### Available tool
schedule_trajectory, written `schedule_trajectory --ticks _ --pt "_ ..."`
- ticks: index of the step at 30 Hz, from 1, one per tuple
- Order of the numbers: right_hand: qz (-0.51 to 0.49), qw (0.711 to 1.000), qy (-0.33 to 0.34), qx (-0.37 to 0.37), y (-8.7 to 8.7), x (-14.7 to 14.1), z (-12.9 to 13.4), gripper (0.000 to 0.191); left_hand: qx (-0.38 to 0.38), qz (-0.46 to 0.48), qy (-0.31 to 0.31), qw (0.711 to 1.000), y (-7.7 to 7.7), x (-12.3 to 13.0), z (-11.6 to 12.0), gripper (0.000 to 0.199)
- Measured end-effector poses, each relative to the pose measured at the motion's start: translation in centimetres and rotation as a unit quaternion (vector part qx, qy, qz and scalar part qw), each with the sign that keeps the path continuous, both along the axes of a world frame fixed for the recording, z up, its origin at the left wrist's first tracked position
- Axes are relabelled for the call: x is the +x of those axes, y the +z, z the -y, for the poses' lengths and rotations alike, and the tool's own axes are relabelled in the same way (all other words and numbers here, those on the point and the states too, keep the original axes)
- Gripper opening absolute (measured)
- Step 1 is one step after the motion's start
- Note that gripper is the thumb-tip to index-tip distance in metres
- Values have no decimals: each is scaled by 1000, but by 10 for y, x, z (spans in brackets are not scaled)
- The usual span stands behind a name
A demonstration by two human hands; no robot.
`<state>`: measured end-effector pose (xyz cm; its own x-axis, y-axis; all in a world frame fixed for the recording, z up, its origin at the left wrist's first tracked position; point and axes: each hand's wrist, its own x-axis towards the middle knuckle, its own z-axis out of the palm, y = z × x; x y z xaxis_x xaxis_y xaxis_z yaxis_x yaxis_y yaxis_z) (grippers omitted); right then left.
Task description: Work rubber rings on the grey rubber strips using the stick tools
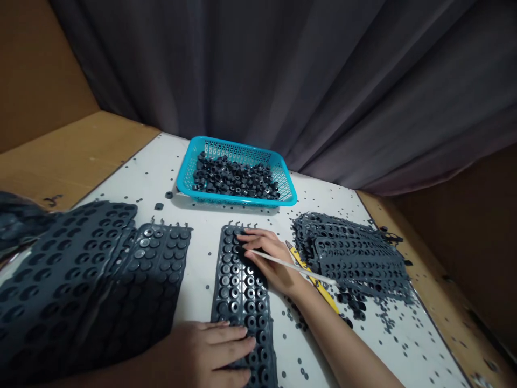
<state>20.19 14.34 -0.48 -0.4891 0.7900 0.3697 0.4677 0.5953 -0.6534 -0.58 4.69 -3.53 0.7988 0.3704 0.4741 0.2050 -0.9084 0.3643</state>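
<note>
One basket (218, 200) — beyond the sheet (242, 293) — holds rings (237, 180), perhaps.

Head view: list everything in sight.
Curtain: one, grey, at back
Side boards: several, brown, sides
Tabletop: one, white, beneath
Basket: one, blue, far side
Small parts: many, black, in basket
Knobbed sheets: two, grey, left and centre
Holed sheets: count unclear, grey, far left
Heap: one, dark, left edge
Sheet stack: one, grey, right
Loose bits: many, dark, across tabletop
Tool: one, yellow, right of centre
Stick: one, white, in right grip
Left grip: one, bare, on centre sheet
Right grip: one, bare, at centre sheet
</note>
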Motion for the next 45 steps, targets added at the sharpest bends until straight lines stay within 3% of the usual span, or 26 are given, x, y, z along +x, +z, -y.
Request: schedule_trajectory --ticks 3,9,12,14,17,20,25,32,35,37,39,42,45 --pt "4 1000 15 -3 0 -3 0 3 21 47 21 998 -8 2 2 20" --pt "40 998 26 51 -12 0 -8 6 -28 -38 -25 999 22 -7 -8 21" --pt "94 988 20 120 -20 2 -13 10 -28 -25 -17 999 26 -7 -9 20" --pt "99 983 -28 153 -23 3 -15 13 -27 -32 -19 999 26 -7 -9 20" --pt "42 988 -90 121 -18 0 -14 15 -25 -44 -29 998 28 -8 -10 21" --pt "-6 998 -54 38 -10 -5 -10 12 -33 -37 -23 999 29 -9 -10 20" --pt "9 1000 -28 4 -7 -9 -10 7 -44 -44 -31 998 22 -8 -8 21" --pt "106 988 -5 108 -15 -2 -28 13 -41 -8 -14 999 9 -7 -3 18" --pt "105 986 -53 119 -10 2 -34 15 -51 5 6 999 -6 -5 3 21" --pt "63 991 -78 86 -4 3 -32 14 -35 25 4 999 -16 -2 5 22" --pt "17 998 -63 27 2 2 -25 11 -2 62 7 998 -21 0 4 21" --pt "-7 999 -10 -40 8 0 -11 9 4 51 7 999 -18 1 2 19" --pt "3 999 8 -39 8 -2 -4 8 -10 25 0 1000 -16 1 1 19"
